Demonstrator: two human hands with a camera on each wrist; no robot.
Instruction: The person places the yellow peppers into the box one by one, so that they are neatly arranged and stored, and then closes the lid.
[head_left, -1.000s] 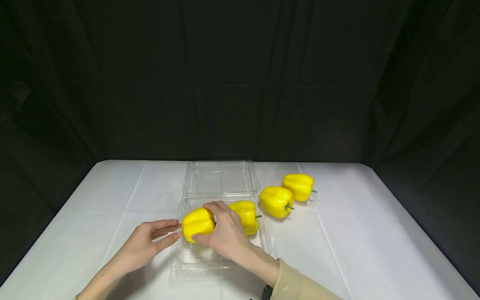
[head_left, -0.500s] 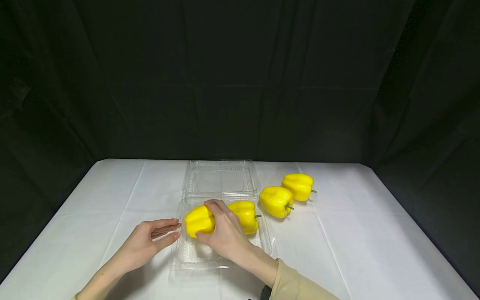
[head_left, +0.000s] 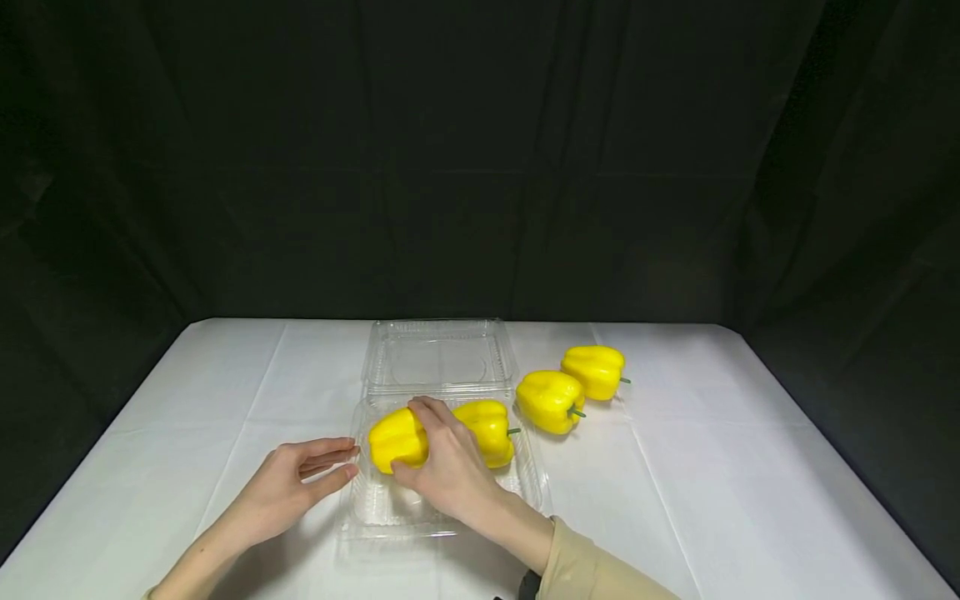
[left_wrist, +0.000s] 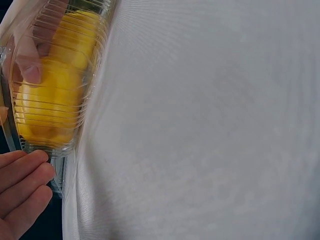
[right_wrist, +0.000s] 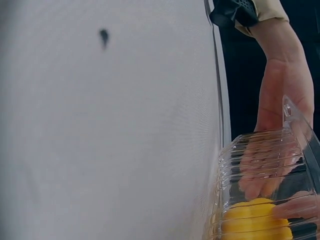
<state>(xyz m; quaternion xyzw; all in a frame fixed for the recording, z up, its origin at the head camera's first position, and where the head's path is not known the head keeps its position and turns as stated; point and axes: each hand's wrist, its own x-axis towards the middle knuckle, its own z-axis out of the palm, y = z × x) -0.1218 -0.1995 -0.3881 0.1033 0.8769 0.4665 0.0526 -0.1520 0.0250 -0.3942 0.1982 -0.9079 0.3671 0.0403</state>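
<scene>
Yellow bell pepper (head_left: 396,439) lies inside the base of the clear plastic clamshell container (head_left: 397,512), the right hand's (head_left: 447,468) thumb and fingers curled round it; a second pepper (head_left: 492,435) is inside the container too. The left hand (head_left: 291,483), fingers extended and holding nothing, is at the container's left wall; two more peppers (head_left: 550,402) lie right of the container

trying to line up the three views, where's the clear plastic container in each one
Head: the clear plastic container is just below centre, its lid open toward the far side.
Left wrist: the container is in the upper left, cut off by the top edge.
Right wrist: the container is in the lower right corner, partly out of frame.
Shared landmark: a yellow pepper inside; which one the right wrist view shows is unclear.
</scene>
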